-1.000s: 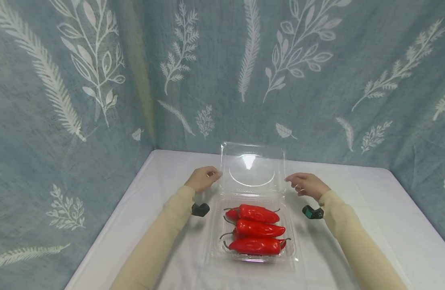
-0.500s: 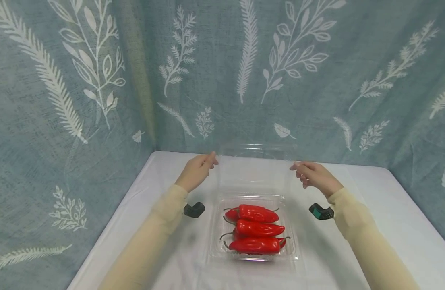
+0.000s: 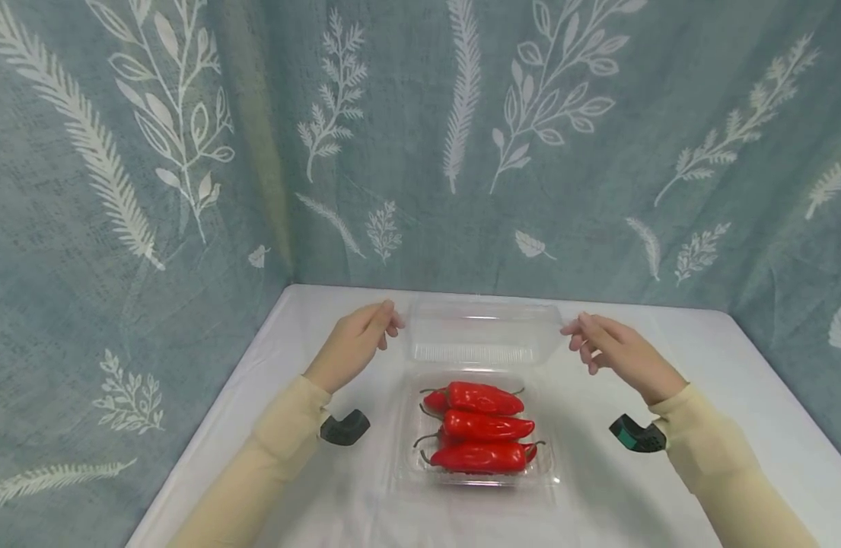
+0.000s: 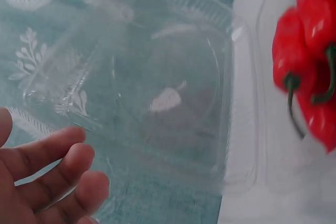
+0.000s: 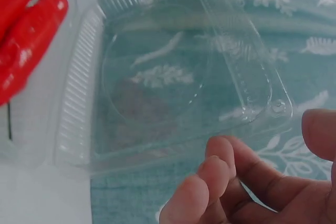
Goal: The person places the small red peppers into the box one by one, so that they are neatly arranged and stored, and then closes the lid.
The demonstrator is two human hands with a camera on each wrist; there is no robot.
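A clear plastic clamshell container (image 3: 487,481) lies on the table with several long red peppers (image 3: 487,425) in its base. Its hinged lid (image 3: 473,352) stands raised and tilted behind the base. My left hand (image 3: 352,340) is at the lid's left edge; in the left wrist view its fingers (image 4: 63,153) lie loosely along that edge, thumb apart. My right hand (image 3: 622,348) mirrors it on the right, fingertips right at the lid's edge, the thumb away from them in the right wrist view. Through the lid (image 5: 152,72), the curtain shows.
A white cloth (image 3: 324,487) covers the table. Behind and to the left hangs a blue-green curtain (image 3: 420,152) with white leaf prints. A small black device (image 3: 345,428) sits at the left wrist, and another black device (image 3: 637,434) at the right.
The lid has tipped forward from leaning well back, its top edge now lower in view. Both hands have moved apart and nearer to me. The peppers lie as before.
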